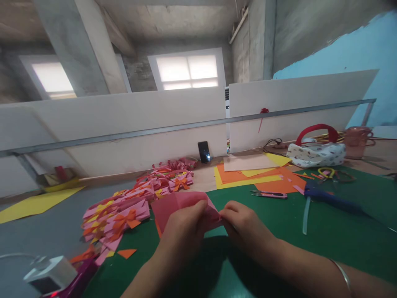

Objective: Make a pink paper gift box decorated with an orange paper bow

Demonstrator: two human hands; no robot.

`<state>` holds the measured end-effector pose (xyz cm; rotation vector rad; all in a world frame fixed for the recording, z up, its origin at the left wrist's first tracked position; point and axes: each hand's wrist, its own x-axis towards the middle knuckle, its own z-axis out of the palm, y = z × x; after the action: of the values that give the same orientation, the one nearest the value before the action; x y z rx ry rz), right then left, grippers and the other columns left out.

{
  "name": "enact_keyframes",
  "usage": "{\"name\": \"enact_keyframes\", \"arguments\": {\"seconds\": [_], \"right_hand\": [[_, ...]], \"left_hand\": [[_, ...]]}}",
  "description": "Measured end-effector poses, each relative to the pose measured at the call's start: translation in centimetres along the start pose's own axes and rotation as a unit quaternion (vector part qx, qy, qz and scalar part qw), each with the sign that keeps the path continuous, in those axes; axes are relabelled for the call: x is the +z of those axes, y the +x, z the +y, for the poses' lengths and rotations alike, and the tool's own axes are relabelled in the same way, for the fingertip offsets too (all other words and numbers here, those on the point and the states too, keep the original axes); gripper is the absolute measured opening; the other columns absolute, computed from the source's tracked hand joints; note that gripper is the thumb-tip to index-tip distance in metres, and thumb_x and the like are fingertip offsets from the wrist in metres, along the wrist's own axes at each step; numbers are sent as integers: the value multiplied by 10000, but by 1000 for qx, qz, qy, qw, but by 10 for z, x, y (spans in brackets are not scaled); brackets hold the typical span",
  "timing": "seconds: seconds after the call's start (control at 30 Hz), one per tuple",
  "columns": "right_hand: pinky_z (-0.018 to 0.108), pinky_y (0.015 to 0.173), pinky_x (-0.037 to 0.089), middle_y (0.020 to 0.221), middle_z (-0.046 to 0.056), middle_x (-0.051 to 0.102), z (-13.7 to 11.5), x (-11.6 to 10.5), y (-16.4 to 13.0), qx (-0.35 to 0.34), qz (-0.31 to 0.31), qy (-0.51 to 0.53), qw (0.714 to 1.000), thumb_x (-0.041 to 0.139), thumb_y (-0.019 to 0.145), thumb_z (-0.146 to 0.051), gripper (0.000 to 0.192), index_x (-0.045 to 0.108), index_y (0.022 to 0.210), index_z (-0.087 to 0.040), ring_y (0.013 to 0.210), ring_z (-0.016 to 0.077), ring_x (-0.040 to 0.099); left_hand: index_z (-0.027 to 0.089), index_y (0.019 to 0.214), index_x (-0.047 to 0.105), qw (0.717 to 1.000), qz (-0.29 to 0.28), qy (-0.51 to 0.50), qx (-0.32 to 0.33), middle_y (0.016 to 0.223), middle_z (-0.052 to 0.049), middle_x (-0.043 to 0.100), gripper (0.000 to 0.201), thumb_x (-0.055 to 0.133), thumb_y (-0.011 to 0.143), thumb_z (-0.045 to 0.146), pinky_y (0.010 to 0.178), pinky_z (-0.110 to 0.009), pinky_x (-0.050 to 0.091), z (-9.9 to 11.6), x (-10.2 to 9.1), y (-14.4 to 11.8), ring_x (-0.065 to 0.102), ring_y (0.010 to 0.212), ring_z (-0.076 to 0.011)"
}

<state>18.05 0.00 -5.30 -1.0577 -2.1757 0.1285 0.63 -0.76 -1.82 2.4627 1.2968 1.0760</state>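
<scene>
My left hand (pixel 187 221) is closed on a pink sheet (pixel 166 209), thumb on top, and the sheet curves up around it. An orange edge shows under the sheet's left side. At the sheet's right end, my right hand (pixel 243 219) pinches a gathered corner between thumb and fingers. Both hands are just above the green mat (pixel 366 248). Left of them lies a long pile of pink strips with orange and yellow bows (pixel 124 217). Beyond my right hand are pink-handled thread snips (pixel 271 194) and a blue glue gun (pixel 333 201) with a clear glue stick.
Orange and yellow sheets (pixel 232 178) lie at the back under a pale board (pixel 248 162). A phone (pixel 204 152) leans on the white partition. At right are yellow-handled scissors (pixel 327 174), a red-handled fabric basket (pixel 316 154) and a pink mug (pixel 356 142). A white plug (pixel 51 275) sits front left.
</scene>
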Motion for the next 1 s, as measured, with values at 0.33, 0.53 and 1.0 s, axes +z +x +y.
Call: {"name": "enact_keyframes", "arguments": {"seconds": [0.33, 0.53, 1.0], "right_hand": [[235, 653, 403, 759, 37, 560, -3, 2, -3, -7, -10, 3, 1000, 432, 845, -97, 218, 628, 777, -164, 702, 131, 514], [250, 641, 405, 768, 53, 567, -6, 2, -6, -13, -22, 2, 1000, 423, 836, -101, 212, 618, 770, -148, 701, 146, 517], [259, 643, 442, 769, -3, 633, -2, -1, -1, 87, -34, 183, 979, 565, 705, -77, 371, 526, 1058, -184, 665, 131, 565]], "left_hand": [[210, 685, 626, 999, -15, 6, 39, 642, -6, 651, 91, 629, 724, 292, 483, -179, 335, -1, 0, 4, 529, 535, -107], [209, 681, 639, 993, 85, -42, -66, 498, 50, 579, 172, 750, 558, 254, 417, -176, 318, 7, 4, 2, 449, 429, -88], [187, 540, 655, 972, 96, -152, -153, 482, 20, 599, 76, 726, 546, 215, 438, -190, 358, 17, 5, -1, 497, 455, -106]]}}
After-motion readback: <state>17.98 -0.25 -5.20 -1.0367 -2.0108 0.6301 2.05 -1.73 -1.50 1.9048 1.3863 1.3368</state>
